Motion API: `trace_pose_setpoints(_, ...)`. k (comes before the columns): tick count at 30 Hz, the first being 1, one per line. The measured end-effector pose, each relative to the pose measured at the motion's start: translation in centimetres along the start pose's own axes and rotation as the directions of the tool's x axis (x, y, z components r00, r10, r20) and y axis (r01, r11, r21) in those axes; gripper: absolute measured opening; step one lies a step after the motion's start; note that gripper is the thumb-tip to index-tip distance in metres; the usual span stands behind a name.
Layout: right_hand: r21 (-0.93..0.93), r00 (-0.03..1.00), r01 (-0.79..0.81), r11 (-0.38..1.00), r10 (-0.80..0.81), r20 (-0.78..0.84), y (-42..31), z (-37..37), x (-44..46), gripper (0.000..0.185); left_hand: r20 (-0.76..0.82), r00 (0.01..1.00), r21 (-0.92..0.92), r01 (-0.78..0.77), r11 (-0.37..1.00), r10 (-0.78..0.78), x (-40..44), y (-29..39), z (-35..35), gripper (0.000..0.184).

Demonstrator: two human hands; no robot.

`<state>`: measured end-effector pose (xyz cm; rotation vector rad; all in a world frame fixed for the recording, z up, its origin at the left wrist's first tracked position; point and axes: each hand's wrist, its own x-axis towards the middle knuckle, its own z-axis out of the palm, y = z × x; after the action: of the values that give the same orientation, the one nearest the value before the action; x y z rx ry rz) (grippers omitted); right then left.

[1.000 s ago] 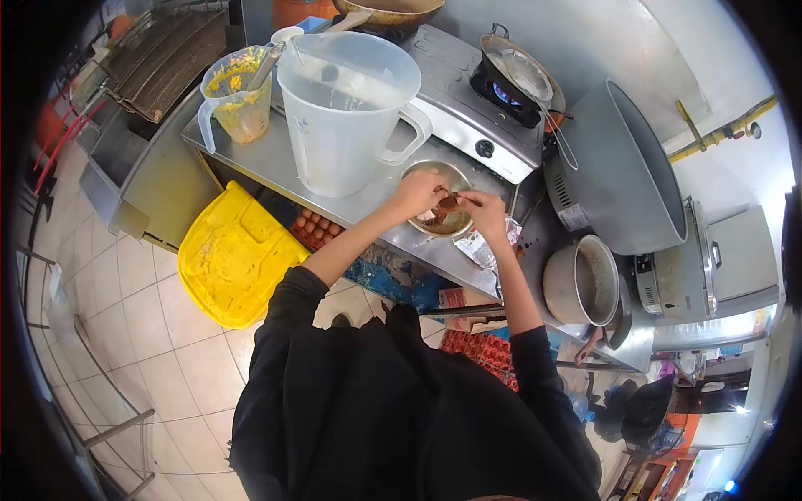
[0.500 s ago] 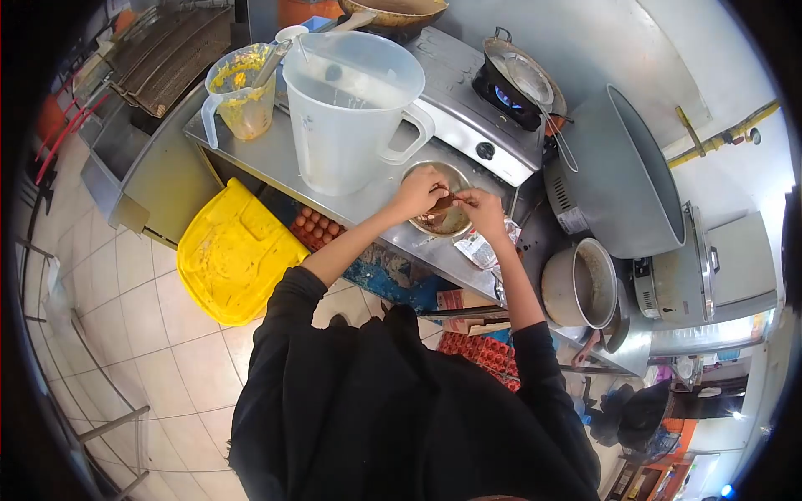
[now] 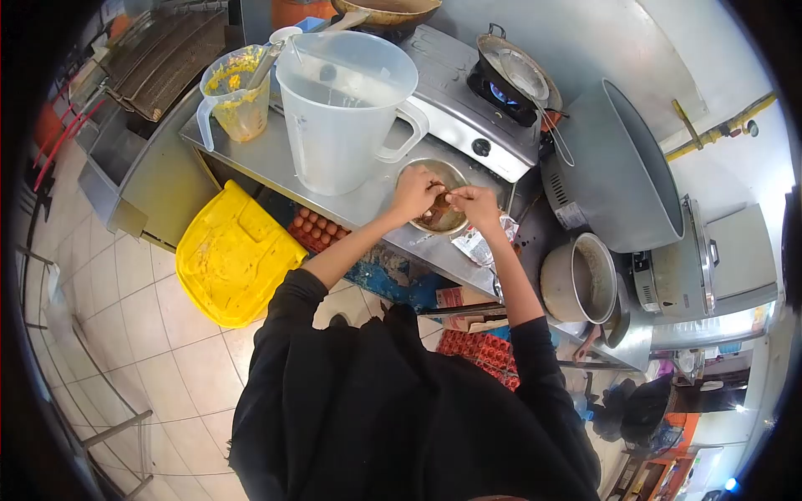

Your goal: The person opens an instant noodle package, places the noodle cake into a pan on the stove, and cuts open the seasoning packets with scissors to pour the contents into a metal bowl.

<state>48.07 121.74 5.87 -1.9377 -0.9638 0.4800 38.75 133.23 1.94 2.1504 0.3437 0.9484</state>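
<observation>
Over a round metal bowl [image 3: 452, 169] on the steel counter, my left hand [image 3: 416, 194] and my right hand [image 3: 476, 206] nearly meet. Both hands pinch a small reddish-brown piece [image 3: 442, 200], whose exact nature is too small to tell. Brown bits and liquid show in the bowl beneath. An opened silver packet [image 3: 478, 247] lies on the counter beside the bowl, under my right wrist. A large clear plastic pitcher [image 3: 341, 125] stands to the left of the bowl.
A two-burner stove [image 3: 468, 108] stands behind, with a lit flame under a pan [image 3: 520, 73]. A yellow-smeared jug [image 3: 238, 104] is at the left. A metal pot [image 3: 576, 280] sits right. Below are a yellow lid [image 3: 238, 255] and eggs [image 3: 317, 227].
My hands stay over the bowl, with small shifts of the fingers around the brown piece. The whole view has shifted slightly.
</observation>
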Motion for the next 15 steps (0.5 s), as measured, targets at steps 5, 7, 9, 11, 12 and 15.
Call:
trace_pose_setpoints(5,-0.257,0.995,0.06,0.965,-0.078,-0.061,-1.1,-0.3,-0.5,0.012,0.0,0.999,0.008,-0.044,0.999,0.044,-0.3,0.5,-0.5,0.011)
trace_pose_setpoints(7,-0.203,1.0,0.011,0.979,-0.016,-0.022,-0.9,-0.4,-0.4,0.012,-0.019,0.999,0.039,0.033,0.999,-0.032,-0.1,-0.3,-0.2,0.011)
trace_pose_setpoints(9,-0.329,0.993,0.103,0.939,-0.113,-0.012,0.1,-0.3,0.1,0.013,-0.022,1.0,0.021,-0.002,1.0,0.003,-0.3,-0.4,-0.1,0.01)
trace_pose_setpoints(11,-0.301,0.985,0.152,0.941,-0.17,-0.033,0.7,0.1,0.3,0.013,-0.028,0.999,0.007,-0.032,0.999,0.032,-0.4,-0.5,-0.6,0.01)
trace_pose_setpoints(12,-0.274,0.973,0.197,0.941,-0.222,-0.062,0.7,0.2,0.2,0.013,0.016,1.0,-0.058,0.016,0.998,-0.015,-0.3,-0.4,-0.9,0.011)
trace_pose_setpoints(15,-0.164,0.97,0.243,0.956,-0.241,0.032,-0.2,0.5,-0.2,0.014,0.093,0.995,-0.131,0.054,0.99,-0.042,-0.1,-0.3,-1.1,0.012)
